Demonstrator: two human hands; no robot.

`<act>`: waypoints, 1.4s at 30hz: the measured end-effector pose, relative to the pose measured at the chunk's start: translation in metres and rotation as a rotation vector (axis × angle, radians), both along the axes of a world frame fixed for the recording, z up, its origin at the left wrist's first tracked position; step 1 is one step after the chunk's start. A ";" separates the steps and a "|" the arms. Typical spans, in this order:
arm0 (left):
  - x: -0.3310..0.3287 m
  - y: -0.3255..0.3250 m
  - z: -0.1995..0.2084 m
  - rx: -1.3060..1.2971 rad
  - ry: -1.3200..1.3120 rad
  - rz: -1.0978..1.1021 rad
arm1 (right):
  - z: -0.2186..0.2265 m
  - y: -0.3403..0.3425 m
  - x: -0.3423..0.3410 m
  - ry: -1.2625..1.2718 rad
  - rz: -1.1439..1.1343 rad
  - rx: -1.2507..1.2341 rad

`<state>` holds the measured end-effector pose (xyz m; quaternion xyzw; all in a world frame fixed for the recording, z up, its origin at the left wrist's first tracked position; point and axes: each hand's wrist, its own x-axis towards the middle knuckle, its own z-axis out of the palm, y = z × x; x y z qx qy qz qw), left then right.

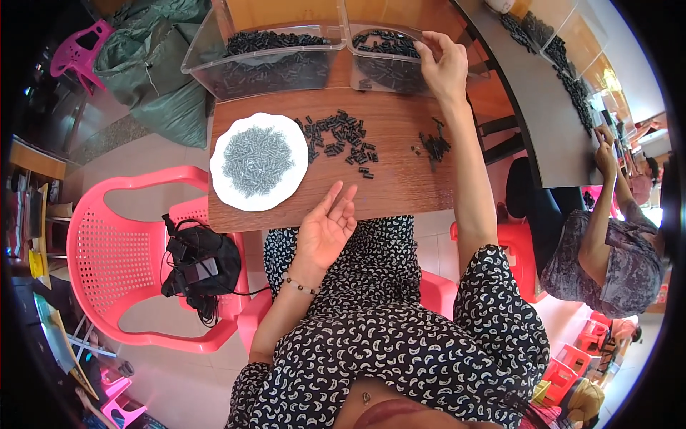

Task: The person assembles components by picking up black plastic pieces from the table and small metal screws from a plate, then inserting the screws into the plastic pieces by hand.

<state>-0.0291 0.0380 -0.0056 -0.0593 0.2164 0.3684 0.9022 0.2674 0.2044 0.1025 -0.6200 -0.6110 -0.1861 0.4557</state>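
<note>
My right hand reaches over the rim of the right clear plastic bin, which holds small black cylindrical parts. Its thumb and forefinger are slightly apart, and I see nothing between them. Palm up, my left hand is open and empty just off the table's near edge. Beyond it, loose black cylindrical parts lie scattered on the brown wooden table. A white scalloped plate heaped with small clear pieces is to their left. Thin black pieces form a small pile beside my right forearm.
A second clear bin of black parts stands at the table's far left. Left of me, a pink plastic chair carries a black bag. Green sacks slump behind it. At right, another person works at a dark table.
</note>
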 end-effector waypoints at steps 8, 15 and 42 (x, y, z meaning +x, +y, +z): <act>0.000 0.000 0.002 0.038 0.030 0.000 | -0.030 -0.081 -0.052 0.076 0.312 -0.148; 0.004 -0.004 -0.003 0.085 0.069 0.014 | -0.078 -0.119 -0.077 0.104 0.249 -0.524; 0.014 -0.026 0.024 0.749 0.564 0.270 | -0.055 -0.178 -0.116 1.039 0.723 -0.633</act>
